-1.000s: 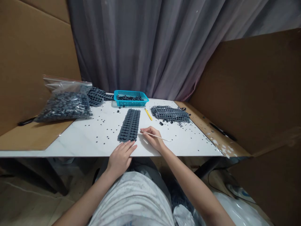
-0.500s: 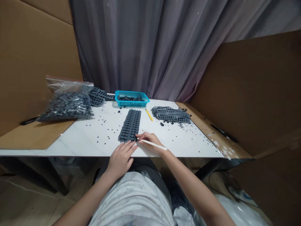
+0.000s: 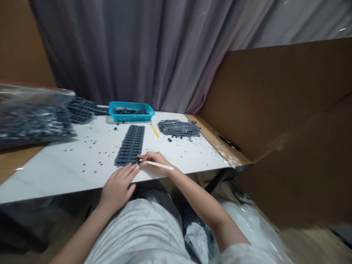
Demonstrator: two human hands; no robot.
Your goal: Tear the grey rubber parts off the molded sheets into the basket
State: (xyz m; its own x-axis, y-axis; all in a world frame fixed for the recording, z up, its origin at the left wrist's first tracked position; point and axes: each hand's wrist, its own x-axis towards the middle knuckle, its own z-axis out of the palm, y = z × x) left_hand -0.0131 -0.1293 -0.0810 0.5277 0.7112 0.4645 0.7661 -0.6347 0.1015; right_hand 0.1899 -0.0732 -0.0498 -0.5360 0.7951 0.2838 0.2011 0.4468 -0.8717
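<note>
A dark grey perforated rubber sheet point(image 3: 130, 145) with rows of small parts lies lengthwise on the white table point(image 3: 178, 156). My left hand point(image 3: 118, 187) rests with its fingers stretched out flat at the sheet's near edge. With my right hand point(image 3: 155, 160) I grip a thin white pen-like stick point(image 3: 162, 166). Its tip points at the sheet's near right corner, close to my left fingertips. Whether the tip touches the sheet I cannot tell.
A blue basket point(image 3: 132, 117) of small dark parts stands at the back. A yellow pen-like stick point(image 3: 154, 130) lies beside a stack of perforated sheets point(image 3: 178, 128). On the left are a clear bag point(image 3: 35, 121) of grey parts and more sheets point(image 3: 81, 110). Small dark discs are scattered about.
The camera view has turned to the right, so everything appears further left. Both hands keep their places at the sheet's near end, with the white stick still in my right hand.
</note>
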